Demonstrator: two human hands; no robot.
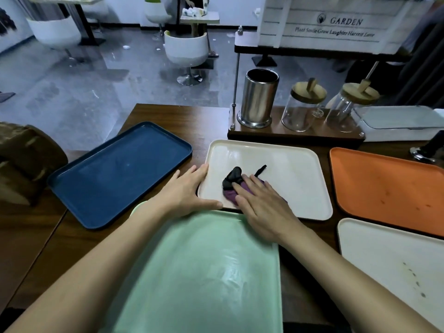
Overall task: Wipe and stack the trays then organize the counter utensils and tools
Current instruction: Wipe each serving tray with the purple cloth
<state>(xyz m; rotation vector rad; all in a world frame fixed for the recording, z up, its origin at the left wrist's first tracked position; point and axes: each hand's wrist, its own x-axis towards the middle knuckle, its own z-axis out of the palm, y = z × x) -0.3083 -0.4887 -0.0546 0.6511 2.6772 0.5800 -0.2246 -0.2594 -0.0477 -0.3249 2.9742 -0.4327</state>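
Note:
Several trays lie on the dark wooden counter. A cream tray [288,164] sits in the middle. My right hand [262,205] presses a purple and black cloth [231,181] flat onto its near left part. My left hand [187,188] holds the cream tray's left edge, thumb along the near rim. A mint green tray [204,272] lies closest to me, under both forearms. A dark blue tray [120,171] lies to the left. At the right are an orange tray [384,188] with small spots and a white tray [389,255] with dirty marks.
Behind the cream tray a wooden stand [295,135] carries a steel canister [258,97] and two glass jars [305,106] with wooden lids. A white box [398,123] sits at the far right. A brown bag [24,159] rests on the left. White chairs stand on the floor beyond.

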